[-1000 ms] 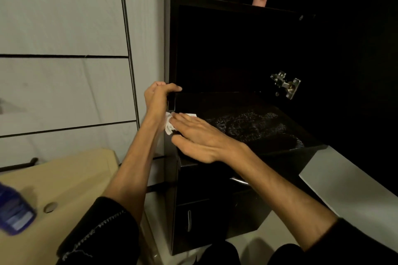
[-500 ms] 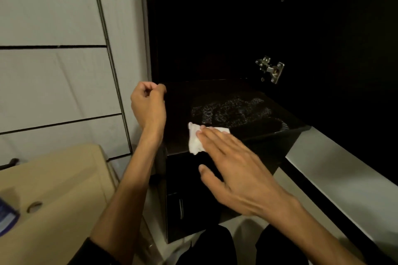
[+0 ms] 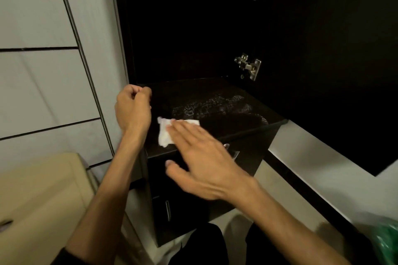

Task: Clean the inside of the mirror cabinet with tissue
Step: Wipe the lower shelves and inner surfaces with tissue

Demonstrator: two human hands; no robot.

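White tissue lies flat under the straight fingers of my right hand, pressed to the dark shelf inside the mirror cabinet, near its front left corner. Half a second ago it sat in much the same place, so the wiping has barely advanced; wet streaks behind the tissue remain uncleaned. My left hand, just left of the tissue, has its grip curled on the cabinet's edge. Nothing else visible in the cabinet.
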